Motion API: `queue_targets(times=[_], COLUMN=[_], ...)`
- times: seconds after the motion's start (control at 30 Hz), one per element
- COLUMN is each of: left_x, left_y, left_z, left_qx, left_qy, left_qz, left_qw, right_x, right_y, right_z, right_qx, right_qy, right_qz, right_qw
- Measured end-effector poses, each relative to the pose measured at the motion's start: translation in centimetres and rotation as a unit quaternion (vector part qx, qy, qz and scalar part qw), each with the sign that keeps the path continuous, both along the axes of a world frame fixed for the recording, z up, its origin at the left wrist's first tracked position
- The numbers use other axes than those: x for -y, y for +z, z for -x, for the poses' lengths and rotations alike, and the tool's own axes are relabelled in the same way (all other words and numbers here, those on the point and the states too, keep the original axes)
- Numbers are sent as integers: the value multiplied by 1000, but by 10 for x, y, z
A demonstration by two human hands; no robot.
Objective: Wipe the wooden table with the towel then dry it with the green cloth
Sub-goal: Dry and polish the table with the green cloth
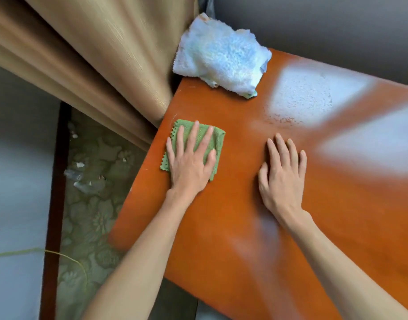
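The wooden table (256,204) has a glossy orange-brown top with bright window reflections on its right side. A folded green cloth (218,137) lies near the table's left edge. My left hand (190,162) presses flat on it with fingers spread. My right hand (281,179) rests flat on the bare wood to the right, fingers together, holding nothing. A crumpled white and pale blue towel (221,56) sits at the far left corner of the table, apart from both hands.
A tan curtain (94,54) hangs against the table's far left corner, beside the towel. Below the left edge is a dark wooden frame (57,181) and a green floral surface (92,192) with scraps on it. A grey wall (325,26) runs behind the table.
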State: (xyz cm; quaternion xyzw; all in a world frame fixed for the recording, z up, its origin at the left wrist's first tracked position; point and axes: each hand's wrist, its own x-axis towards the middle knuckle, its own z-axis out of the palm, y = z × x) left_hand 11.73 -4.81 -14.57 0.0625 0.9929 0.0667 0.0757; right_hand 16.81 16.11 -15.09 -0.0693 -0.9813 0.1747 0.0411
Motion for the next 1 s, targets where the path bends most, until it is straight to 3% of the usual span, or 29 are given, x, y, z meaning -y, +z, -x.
queue_targets(times=[0.13,0.23,0.37,0.47,0.73,0.93,1.0], left_x=[72,79,39,22,18,34,26], left_y=[1,0,-2,-4,2,0,2], left_z=[1,-40,-74,-22,132,77,53], left_qx=[10,12,10,11,9,-8,-10], left_qy=[127,178,54,-24,-19,103,96], left_qz=[-2,7,9,-2,-10,6,12], left_qw=[992,984,998,1000,1000,995,995], right_x=[7,7,7,6,6,5,5], right_y=[-10,-11,-10,-9,-8,-7,-6], right_z=[1,1,2,3,5,4,6], right_qx=[-11,-18,-23,-23,-30,-33,-36], right_qy=[-28,-32,-38,-37,-40,-43,-43], right_qz=[-52,-60,-66,-68,-65,-58,-54], right_qw=[998,998,997,997,997,997,997])
